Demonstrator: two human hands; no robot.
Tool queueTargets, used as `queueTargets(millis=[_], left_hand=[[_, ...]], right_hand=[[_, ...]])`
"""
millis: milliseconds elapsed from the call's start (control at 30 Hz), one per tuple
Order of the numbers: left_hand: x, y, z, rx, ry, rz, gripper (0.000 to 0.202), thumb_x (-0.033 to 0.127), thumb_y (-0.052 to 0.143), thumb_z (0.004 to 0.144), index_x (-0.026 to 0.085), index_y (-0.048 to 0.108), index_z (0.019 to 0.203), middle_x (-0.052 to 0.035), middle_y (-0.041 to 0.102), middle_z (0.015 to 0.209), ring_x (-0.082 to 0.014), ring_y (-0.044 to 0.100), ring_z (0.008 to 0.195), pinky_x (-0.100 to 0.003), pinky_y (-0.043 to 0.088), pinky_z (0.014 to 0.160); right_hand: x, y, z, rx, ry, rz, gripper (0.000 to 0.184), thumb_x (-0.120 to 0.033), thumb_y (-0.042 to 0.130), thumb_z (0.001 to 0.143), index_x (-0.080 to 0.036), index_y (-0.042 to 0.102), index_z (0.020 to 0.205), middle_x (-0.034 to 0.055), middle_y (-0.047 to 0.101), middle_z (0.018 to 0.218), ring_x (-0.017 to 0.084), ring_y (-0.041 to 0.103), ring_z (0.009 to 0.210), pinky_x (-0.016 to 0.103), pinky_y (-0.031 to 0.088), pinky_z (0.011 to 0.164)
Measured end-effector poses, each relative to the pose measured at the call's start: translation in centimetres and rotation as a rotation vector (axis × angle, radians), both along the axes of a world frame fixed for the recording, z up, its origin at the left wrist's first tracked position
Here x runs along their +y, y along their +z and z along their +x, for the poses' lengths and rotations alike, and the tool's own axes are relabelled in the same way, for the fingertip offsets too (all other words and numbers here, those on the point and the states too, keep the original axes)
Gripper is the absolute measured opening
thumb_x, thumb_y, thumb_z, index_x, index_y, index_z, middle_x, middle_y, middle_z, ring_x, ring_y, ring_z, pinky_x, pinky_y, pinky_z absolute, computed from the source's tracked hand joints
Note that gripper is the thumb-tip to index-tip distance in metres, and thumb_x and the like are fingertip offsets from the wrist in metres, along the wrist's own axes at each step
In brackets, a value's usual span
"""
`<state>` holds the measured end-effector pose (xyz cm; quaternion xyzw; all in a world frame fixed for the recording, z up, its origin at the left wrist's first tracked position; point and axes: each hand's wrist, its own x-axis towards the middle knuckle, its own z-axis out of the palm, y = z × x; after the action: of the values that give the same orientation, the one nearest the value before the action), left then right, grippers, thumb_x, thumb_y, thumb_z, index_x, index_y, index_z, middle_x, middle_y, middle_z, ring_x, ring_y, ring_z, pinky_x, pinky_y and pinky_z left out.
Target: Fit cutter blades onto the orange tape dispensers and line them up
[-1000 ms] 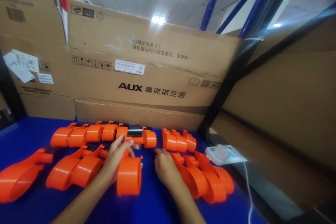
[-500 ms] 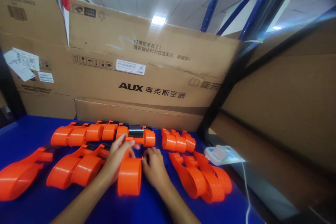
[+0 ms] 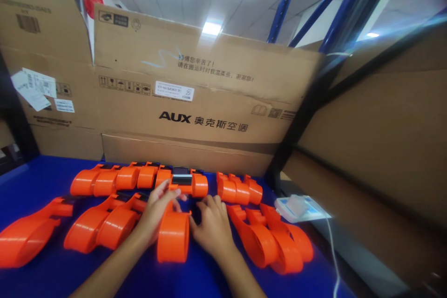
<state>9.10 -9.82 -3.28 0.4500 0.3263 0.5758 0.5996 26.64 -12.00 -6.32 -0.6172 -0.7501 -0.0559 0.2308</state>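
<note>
My left hand (image 3: 159, 209) is closed around the neck of an orange plastic piece with a wide loop (image 3: 172, 237), its loop facing me. At the far end of that piece shows a black part (image 3: 182, 177) edged with a pale toothed strip. To the right of the loop, my right hand (image 3: 213, 226) hovers with thumb and fingers apart, and I see nothing between them. Several like orange looped pieces with black ends (image 3: 117, 228) lie left of my left hand. More orange looped pieces (image 3: 275, 242) lie right of my right hand.
Behind, a row of orange looped pieces (image 3: 127, 178) runs along a tall cardboard sheet (image 3: 209, 149). They rest on a blue surface (image 3: 21, 177). At right are a white-and-blue box (image 3: 302, 208) with a white cable (image 3: 333, 247) and a dark rack post (image 3: 296, 125).
My right hand has shifted slightly right and its fingers have spread from a more curled pose. My left hand still holds the orange looped piece. The whole view has moved slightly.
</note>
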Motion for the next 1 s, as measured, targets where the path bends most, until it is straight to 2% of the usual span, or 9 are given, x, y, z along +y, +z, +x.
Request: queueTargets(millis=[200,433,633,700,800,900,1000], left_hand=[[0.3,-0.4,0.0,-0.017,-0.013,-0.004,0.034,0.033,0.076,0.077,0.017,0.060,0.102,-0.0017,0.070,0.077,-0.0097,0.057,0.050,-0.021,0.046,0.050],[0.4,-0.5,0.0,-0.023,0.005,0.003,0.038,0.032,0.077,0.077,0.017,0.058,0.106,-0.0019,0.071,0.080,-0.0096,0.057,0.050,-0.021,0.046,0.050],[0.3,-0.5,0.0,-0.013,0.003,0.004,0.036,0.032,0.076,0.078,0.018,0.059,0.106,-0.0017,0.071,0.082,-0.0091,0.058,0.050,-0.021,0.046,0.050],[0.2,-0.6,0.0,-0.015,-0.009,0.016,0.037,0.031,0.077,0.077,0.018,0.059,0.107,-0.0012,0.071,0.082,-0.0093,0.058,0.051,-0.021,0.047,0.051],[0.3,-0.7,0.1,-0.004,-0.019,0.035,0.041,0.029,0.080,0.074,0.019,0.060,0.109,-0.0007,0.071,0.084,-0.0098,0.060,0.053,-0.022,0.049,0.054],[0.4,-0.9,0.0,0.028,-0.031,0.044,0.041,0.030,0.081,0.075,0.019,0.061,0.109,-0.0002,0.071,0.081,-0.0107,0.061,0.052,-0.022,0.049,0.054],[0.4,-1.0,0.0,0.050,-0.040,0.048,0.039,0.034,0.078,0.077,0.018,0.062,0.108,-0.0005,0.070,0.078,-0.0114,0.061,0.051,-0.023,0.050,0.052]], right_hand=[[0.4,-0.8,0.0,-0.046,-0.009,-0.019,0.023,-0.041,0.062,0.089,-0.021,0.072,0.095,0.0136,0.063,0.104,0.031,0.052,0.096,0.041,0.037,0.080],[0.5,-0.6,0.0,0.045,0.047,-0.008,0.020,-0.035,0.068,0.085,-0.023,0.067,0.101,0.0113,0.064,0.108,0.031,0.052,0.099,0.040,0.040,0.081],[0.3,-0.1,-0.2,0.162,0.140,-0.025,0.016,-0.019,0.065,0.085,-0.024,0.063,0.100,0.0078,0.069,0.104,0.027,0.059,0.093,0.036,0.043,0.077],[0.2,0.1,-0.3,0.246,0.153,-0.008,0.020,-0.017,0.064,0.084,-0.024,0.063,0.103,0.0070,0.070,0.102,0.026,0.062,0.091,0.034,0.044,0.076],[0.2,0.3,-0.3,0.487,0.202,0.015,0.022,-0.024,0.065,0.087,-0.024,0.061,0.109,0.0045,0.071,0.093,0.022,0.065,0.081,0.031,0.047,0.070],[0.2,0.7,-0.5,0.769,0.230,0.033,0.022,-0.036,0.066,0.089,-0.021,0.064,0.105,0.0016,0.070,0.078,0.018,0.063,0.064,0.027,0.046,0.057],[0.1,1.1,-0.6,0.992,0.269,0.029,0.027,-0.042,0.067,0.088,-0.019,0.071,0.100,0.0030,0.070,0.076,0.017,0.062,0.061,0.026,0.048,0.052]])
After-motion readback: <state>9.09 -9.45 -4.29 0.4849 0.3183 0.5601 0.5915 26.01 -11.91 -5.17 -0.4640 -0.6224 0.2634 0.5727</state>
